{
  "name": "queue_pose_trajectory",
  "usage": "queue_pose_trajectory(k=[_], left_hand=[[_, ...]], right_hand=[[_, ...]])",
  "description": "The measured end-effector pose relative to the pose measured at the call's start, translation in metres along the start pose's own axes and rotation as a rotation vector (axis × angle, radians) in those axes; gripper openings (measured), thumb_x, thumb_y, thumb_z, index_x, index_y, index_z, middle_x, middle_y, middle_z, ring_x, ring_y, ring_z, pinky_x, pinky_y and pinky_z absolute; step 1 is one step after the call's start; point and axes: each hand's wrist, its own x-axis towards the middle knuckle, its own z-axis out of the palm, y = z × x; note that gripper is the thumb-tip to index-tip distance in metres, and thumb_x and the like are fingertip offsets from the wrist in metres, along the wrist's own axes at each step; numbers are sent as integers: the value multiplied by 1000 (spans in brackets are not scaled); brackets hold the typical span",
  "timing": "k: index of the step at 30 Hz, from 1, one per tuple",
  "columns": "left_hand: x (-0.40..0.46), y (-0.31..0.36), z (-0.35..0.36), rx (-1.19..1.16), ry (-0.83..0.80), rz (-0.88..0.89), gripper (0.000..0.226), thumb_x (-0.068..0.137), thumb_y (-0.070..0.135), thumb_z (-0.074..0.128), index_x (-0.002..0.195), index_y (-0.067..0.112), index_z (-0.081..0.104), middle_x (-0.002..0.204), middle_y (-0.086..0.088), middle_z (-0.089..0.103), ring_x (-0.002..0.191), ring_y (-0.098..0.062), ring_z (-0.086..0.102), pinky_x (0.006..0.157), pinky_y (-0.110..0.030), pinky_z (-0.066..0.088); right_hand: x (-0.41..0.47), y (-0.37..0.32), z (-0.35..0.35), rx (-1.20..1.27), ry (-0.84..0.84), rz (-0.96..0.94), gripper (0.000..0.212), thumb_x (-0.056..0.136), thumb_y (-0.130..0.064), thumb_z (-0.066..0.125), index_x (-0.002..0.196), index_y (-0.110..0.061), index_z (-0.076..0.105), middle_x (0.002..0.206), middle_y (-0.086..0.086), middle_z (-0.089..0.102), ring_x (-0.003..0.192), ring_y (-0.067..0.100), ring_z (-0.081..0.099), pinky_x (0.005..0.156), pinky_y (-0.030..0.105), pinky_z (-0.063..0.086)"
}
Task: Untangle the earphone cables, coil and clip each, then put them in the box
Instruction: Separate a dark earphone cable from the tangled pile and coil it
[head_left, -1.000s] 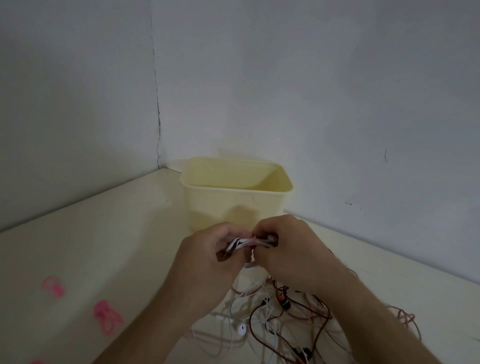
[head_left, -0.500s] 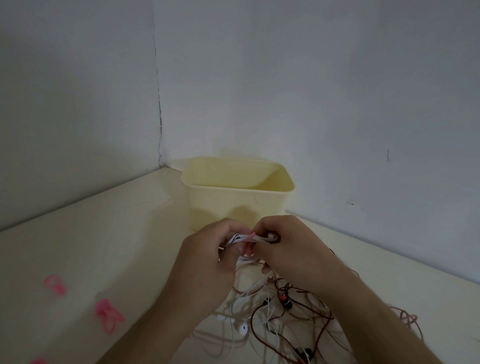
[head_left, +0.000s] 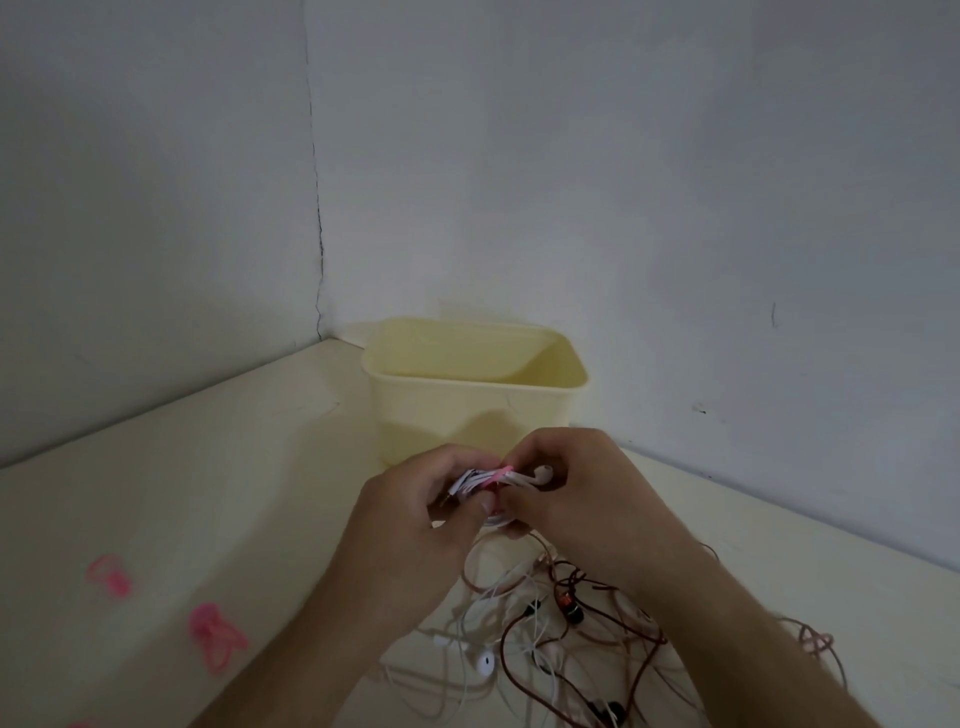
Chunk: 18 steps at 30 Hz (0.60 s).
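2 hands meet just in front of 1 pale yellow plastic box (head_left: 475, 410), a rounded-corner tub with a thin rim that stands at the far corner of the cream table (head_left: 208, 493). The left hand (head_left: 410, 525) and the right hand (head_left: 576, 499) both curl their fingers round 1 white earphone coil (head_left: 480, 480), a flat bundle of smooth cable. 1 pink clip (head_left: 503, 474) sits across the bundle's middle, and 1 glossy white earbud (head_left: 544, 474) pokes out against the right hand's fingers. Below the hands, near the front edge, lies 1 tangle of loose cables (head_left: 561, 649): thin white and reddish-brown strands, looped over each other, with several small earbuds among them. At near left, 2 more pink clips lie apart on the table, one farther left (head_left: 108, 574) and one nearer (head_left: 213, 634). A third pink shape at the bottom edge is too cut off to identify.
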Motion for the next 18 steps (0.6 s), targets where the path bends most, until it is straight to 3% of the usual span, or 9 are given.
queue_pose_trajectory(k=[5, 13, 18], left_hand=[[1, 1, 2, -31, -2, -27, 37, 85, 6, 84, 101, 38, 77, 99, 12, 80, 96, -9, 76, 93, -40, 61], [1, -1, 1, -63, -17, -9, 34, 88, 3, 80, 102, 34, 78, 98, 8, 81, 94, -14, 78, 92, -44, 61], [1, -3, 1, -56, -10, 2, 39, 91, 0, 75, 106, 36, 78, 101, 9, 80, 97, -15, 77, 92, -41, 61]], right_hand=[[-1, 1, 1, 42, 19, 19, 5, 92, -17, 78, 88, -18, 76, 75, 0, 80, 75, 21, 80, 86, 57, 63], [1, 3, 4, 89, 36, 29, 7, 90, -15, 79, 84, -18, 79, 76, 6, 80, 75, 24, 80, 84, 55, 65], [1, 1, 3, 116, 73, 48, 7, 89, -7, 79, 88, -13, 77, 79, 7, 79, 70, 24, 80, 73, 39, 67]])
